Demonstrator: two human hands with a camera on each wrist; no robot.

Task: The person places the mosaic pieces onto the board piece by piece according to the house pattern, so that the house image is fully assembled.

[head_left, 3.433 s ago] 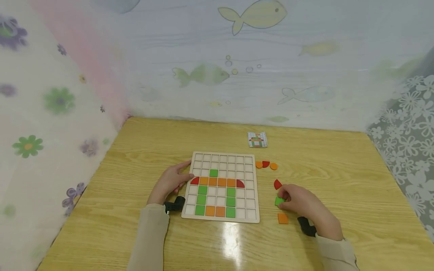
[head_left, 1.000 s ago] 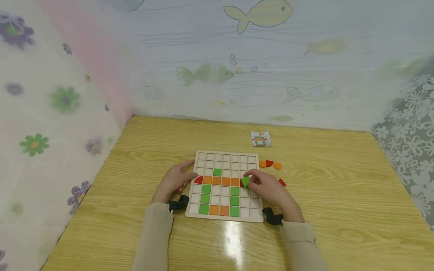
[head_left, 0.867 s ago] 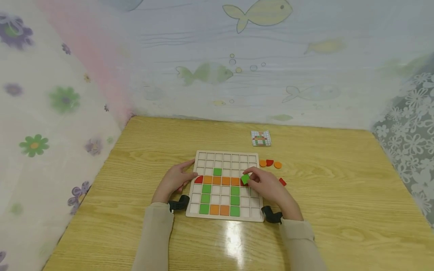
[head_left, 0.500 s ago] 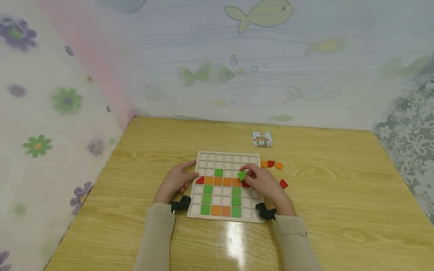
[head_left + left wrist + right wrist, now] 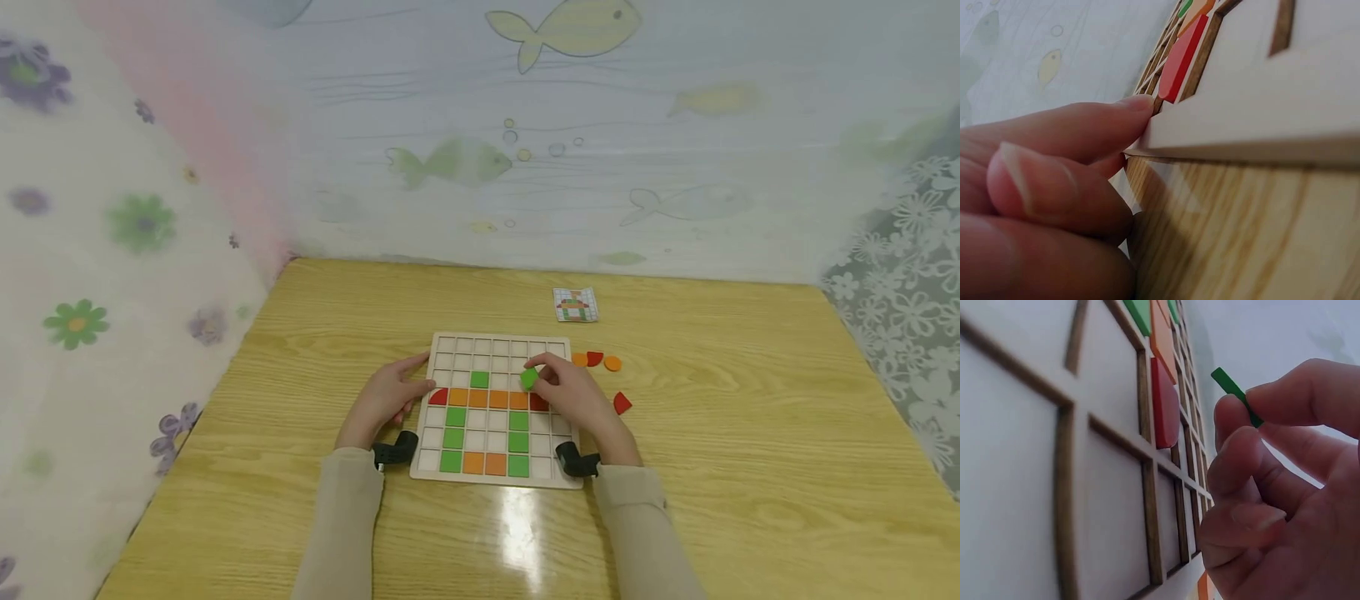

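A wooden grid board [image 5: 491, 481] lies on the table with green, orange and red tiles in its cells. My right hand [image 5: 577, 396] pinches a green square tile [image 5: 529, 379] between thumb and fingertips, over the board's right part. In the right wrist view this green tile [image 5: 1235, 394] is edge-on and tilted, apart from the board. Below it, a red quarter-circle tile [image 5: 538, 402] is partly hidden by the hand. My left hand [image 5: 382, 402] rests at the board's left edge, thumb touching the rim near another red quarter-circle tile [image 5: 438, 397]. In the left wrist view, that red tile [image 5: 1182, 59] sits in its cell.
Right of the board lie two orange discs, one of them farther right [image 5: 612, 363], and a red quarter-circle [image 5: 595, 358] between them. A loose red quarter-circle [image 5: 622, 403] is near my right hand. A small printed pattern card [image 5: 575, 305] lies behind the board. Walls border the table.
My right hand has taken the green square from the table and carried it left over the board, lately edging away from me. The orange square seen earlier is out of sight. My left hand stays put.
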